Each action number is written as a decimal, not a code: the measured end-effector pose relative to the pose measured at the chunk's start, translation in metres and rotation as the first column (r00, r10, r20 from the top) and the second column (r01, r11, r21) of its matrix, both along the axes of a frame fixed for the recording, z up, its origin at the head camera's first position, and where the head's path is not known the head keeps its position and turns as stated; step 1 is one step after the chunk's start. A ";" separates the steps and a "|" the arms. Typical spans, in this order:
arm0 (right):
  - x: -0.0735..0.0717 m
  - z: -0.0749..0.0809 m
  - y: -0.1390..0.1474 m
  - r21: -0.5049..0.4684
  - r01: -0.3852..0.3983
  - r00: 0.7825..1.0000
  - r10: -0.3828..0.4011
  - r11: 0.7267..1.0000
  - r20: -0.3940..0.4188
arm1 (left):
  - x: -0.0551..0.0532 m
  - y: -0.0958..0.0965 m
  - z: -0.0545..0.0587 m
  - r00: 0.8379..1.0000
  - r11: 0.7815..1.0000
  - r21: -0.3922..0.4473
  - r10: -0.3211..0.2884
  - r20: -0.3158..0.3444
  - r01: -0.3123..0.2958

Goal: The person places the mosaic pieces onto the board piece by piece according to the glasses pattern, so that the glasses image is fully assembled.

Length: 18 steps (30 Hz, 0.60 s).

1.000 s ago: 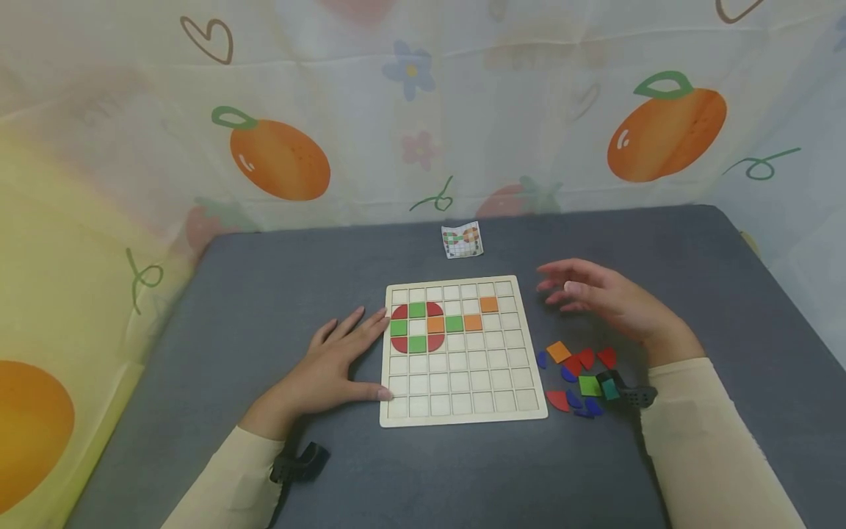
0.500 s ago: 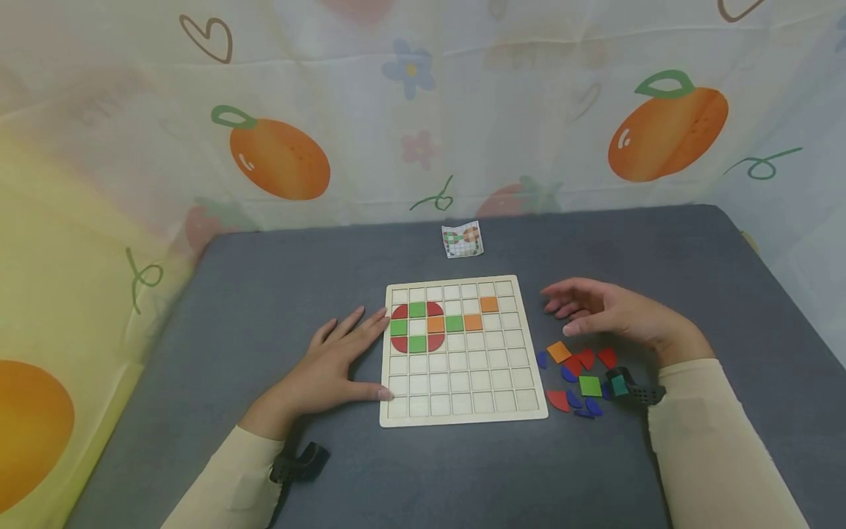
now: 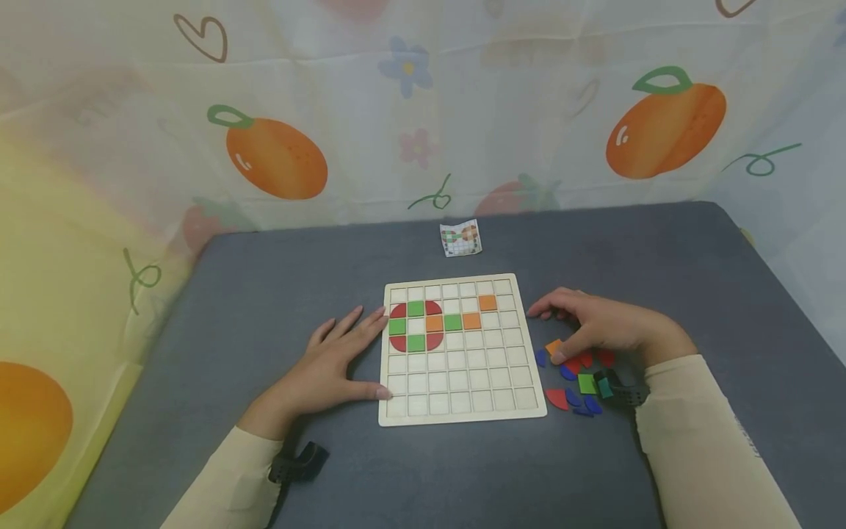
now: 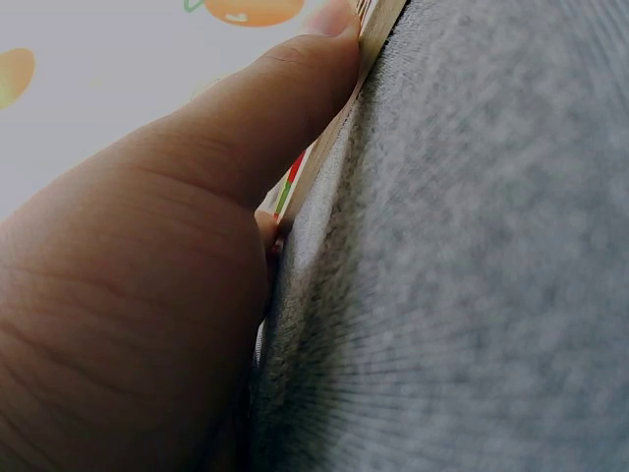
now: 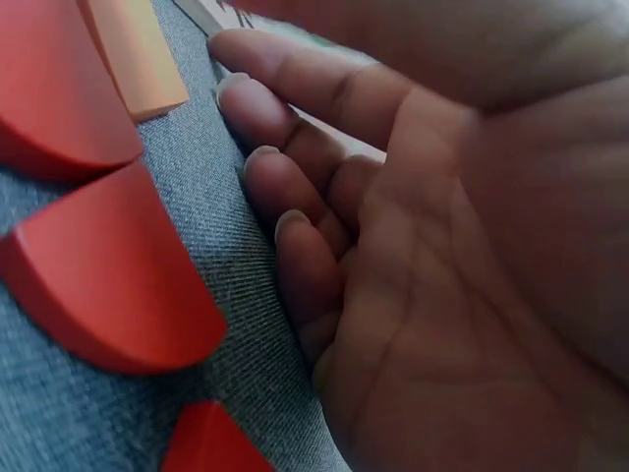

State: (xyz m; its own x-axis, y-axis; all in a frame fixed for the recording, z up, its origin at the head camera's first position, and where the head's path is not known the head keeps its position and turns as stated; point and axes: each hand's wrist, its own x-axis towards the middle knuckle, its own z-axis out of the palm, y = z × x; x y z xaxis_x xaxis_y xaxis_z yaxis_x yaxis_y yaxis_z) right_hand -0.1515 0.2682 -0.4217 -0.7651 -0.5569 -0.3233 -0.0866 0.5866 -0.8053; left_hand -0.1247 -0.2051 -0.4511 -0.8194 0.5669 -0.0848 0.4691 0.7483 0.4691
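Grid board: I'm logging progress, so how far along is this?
Done, apparently: the red-cornered cluster on the grid board. In hand: the left hand touches the board's edge; the right hand is at a loose orange tile, no grip visible. Left, probably: most of the right shape on the card, with only two orange tiles on the board's right.

The right grip (image 5: 413, 246), palm showing and fingers (image 5: 270, 187) loosely bent, lies just beside the grey tabletop (image 5: 221, 187). There, two rounded red pieces (image 5: 113, 275) appear to touch, an orange piece (image 5: 142, 54) close against the farther one and a third red piece (image 5: 214, 444), partly cut off, near the other. The bent fingers stand apart from all four.
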 end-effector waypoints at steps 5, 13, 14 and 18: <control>-0.001 0.000 -0.005 0.047 0.001 0.999 0.001 0.999 -0.035 | 0.000 0.000 0.000 1.000 1.000 -0.002 0.004 0.001 -0.004; -0.005 -0.001 -0.008 0.042 0.054 0.993 -0.050 0.998 -0.105 | 0.000 0.001 0.001 1.000 1.000 -0.003 0.006 0.005 -0.006; -0.005 0.000 -0.008 0.043 0.061 0.993 -0.056 0.997 -0.104 | 0.000 0.001 0.001 1.000 1.000 -0.003 0.004 0.003 -0.004; -0.005 0.001 -0.006 0.061 0.073 0.991 -0.066 0.995 -0.120 | 0.000 0.001 0.002 1.000 1.000 -0.001 0.000 -0.002 0.000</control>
